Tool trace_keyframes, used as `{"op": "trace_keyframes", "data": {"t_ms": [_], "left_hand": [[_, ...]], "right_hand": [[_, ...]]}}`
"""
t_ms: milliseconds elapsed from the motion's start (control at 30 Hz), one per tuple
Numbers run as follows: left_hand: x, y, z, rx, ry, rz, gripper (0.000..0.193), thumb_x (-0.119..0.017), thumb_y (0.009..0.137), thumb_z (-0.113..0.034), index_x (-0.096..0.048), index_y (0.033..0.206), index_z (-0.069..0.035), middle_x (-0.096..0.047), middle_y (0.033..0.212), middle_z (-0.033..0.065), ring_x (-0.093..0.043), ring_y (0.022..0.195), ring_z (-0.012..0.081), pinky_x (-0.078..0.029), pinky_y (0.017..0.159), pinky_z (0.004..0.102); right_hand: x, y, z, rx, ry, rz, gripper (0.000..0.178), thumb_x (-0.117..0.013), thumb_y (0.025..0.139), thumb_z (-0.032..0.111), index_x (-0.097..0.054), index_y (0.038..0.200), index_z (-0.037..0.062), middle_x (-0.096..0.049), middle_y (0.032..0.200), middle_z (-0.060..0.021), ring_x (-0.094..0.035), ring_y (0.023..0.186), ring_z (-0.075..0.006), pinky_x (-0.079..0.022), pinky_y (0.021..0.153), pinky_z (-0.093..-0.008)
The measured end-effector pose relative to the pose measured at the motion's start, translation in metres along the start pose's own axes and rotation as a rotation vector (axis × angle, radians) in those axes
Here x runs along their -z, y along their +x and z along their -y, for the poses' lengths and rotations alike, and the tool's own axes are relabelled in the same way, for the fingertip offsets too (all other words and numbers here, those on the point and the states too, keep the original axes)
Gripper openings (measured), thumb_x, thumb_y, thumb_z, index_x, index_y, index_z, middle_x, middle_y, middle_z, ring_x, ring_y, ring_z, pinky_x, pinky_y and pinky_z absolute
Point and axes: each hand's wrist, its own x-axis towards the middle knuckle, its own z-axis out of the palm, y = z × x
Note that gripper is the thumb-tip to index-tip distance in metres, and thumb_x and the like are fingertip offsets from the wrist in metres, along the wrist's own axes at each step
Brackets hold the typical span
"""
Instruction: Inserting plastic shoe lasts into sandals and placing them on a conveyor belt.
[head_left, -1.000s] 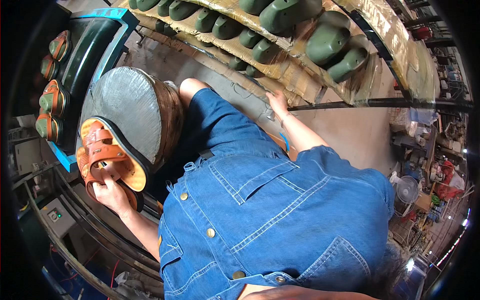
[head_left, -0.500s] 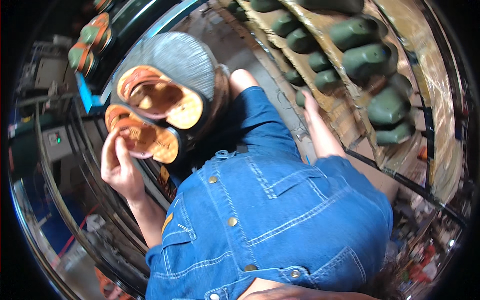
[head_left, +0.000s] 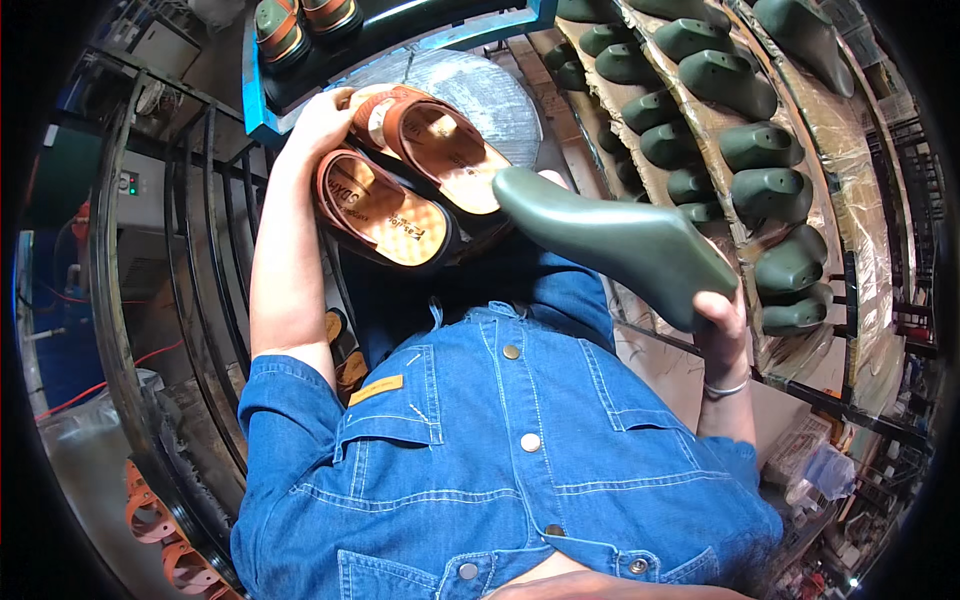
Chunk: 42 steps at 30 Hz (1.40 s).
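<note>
My right hand (head_left: 722, 330) grips a dark green shoe last (head_left: 610, 230) by its heel end. The last's rounded toe points left and overlaps the heel of the farther sandal (head_left: 440, 140); I cannot tell whether they touch. My left hand (head_left: 330, 118) is closed around the front of that sandal, its fingers partly hidden by the brown strap. A matching sandal (head_left: 385, 210) lies just nearer, with a tan insole and dark sole. Behind them shows a round grey-topped stand (head_left: 480, 95), partly covered by the pair.
On the right, a rack (head_left: 715, 185) with plastic-covered shelves holds several green lasts (head_left: 770, 195). A blue-edged frame (head_left: 400, 45) carries strapped footwear (head_left: 280, 30) beyond the sandals. Black metal bars (head_left: 180, 250) stand left, with orange-brown straps (head_left: 150, 510) at lower left.
My right hand has come back from the rack and now holds a green last over by the sandals. My left hand has shifted to the far end of the sandals. The view has turned.
</note>
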Motion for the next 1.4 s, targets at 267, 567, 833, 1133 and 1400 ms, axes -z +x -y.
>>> {"op": "trace_keyframes", "data": {"t_ms": [267,567,833,1133,1400], "left_hand": [[-0.008,-0.004,-0.009,-0.147,-0.048,0.120,0.035,-0.055,0.098,-0.012,-0.066,0.129,0.001,-0.071,0.123,0.0212,-0.068,0.114,0.0296,-0.050,0.100,0.0361],[-0.009,0.019,-0.010,-0.213,-0.119,-0.016,0.044,-0.049,0.092,0.003,-0.066,0.131,-0.002,-0.071,0.127,0.0187,-0.066,0.119,0.0282,-0.048,0.105,0.0351],[0.016,-0.072,-0.148,-0.314,0.055,-0.012,0.043,-0.070,0.092,-0.036,-0.068,0.114,0.001,-0.067,0.113,0.0225,-0.064,0.105,0.0383,-0.050,0.093,0.0439],[-0.059,-0.135,-0.193,-0.418,-0.029,-0.334,0.059,-0.095,0.064,-0.028,-0.057,0.101,-0.003,-0.055,0.098,0.0151,-0.056,0.097,0.0358,-0.048,0.089,0.0457],[-0.082,-0.153,-0.192,-0.326,-0.076,-0.390,0.043,-0.090,0.072,-0.014,-0.058,0.098,-0.003,-0.059,0.094,0.0143,-0.061,0.091,0.0360,-0.050,0.083,0.0451]], "right_hand": [[-0.094,0.105,-0.024,0.346,-0.904,0.160,0.085,-0.083,0.083,0.041,-0.047,0.147,-0.0027,-0.061,0.135,-0.0237,-0.059,0.127,-0.0386,-0.042,0.113,-0.0458],[-0.120,0.168,-0.057,0.662,-0.952,0.169,0.097,-0.083,0.075,0.061,-0.051,0.144,0.0008,-0.065,0.127,-0.0207,-0.064,0.110,-0.0399,-0.042,0.110,-0.0502],[-0.120,0.177,-0.065,0.469,-0.455,0.198,0.083,-0.061,0.094,0.062,-0.050,0.146,-0.0009,-0.056,0.145,-0.0234,-0.050,0.139,-0.0353,-0.036,0.118,-0.0432],[-0.145,0.178,-0.031,0.511,-0.143,0.376,0.056,-0.062,0.100,0.045,-0.060,0.138,0.0042,-0.066,0.132,-0.0158,-0.059,0.127,-0.0248,-0.046,0.108,-0.0401],[-0.156,0.177,-0.046,0.435,-0.110,0.231,0.042,-0.053,0.106,0.042,-0.066,0.117,0.0040,-0.071,0.100,-0.0139,-0.069,0.084,-0.0175,-0.054,0.074,-0.0361]]}}
